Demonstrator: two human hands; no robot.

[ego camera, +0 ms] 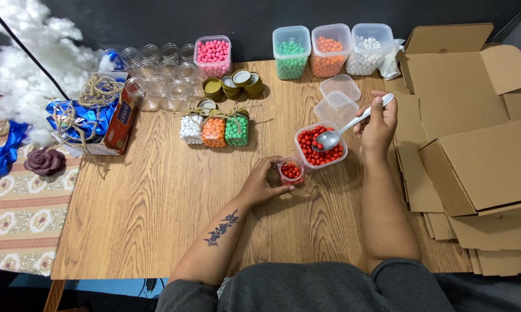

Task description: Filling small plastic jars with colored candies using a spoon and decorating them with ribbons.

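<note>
Your left hand [262, 184] grips a small clear glass jar [291, 171] partly filled with red beads on the wooden table [156, 196]. Just beyond, your right hand [378, 124] pinches a metal spoon [349, 128], its bowl over the clear plastic tub of red beads [320, 147].

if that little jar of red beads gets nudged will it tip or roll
The small jar looks only partly filled, so probably light and easy to shove. It stands upright, steadied by the left hand. Tipped, it would likely roll and spill its round beads, having no lid.
</note>
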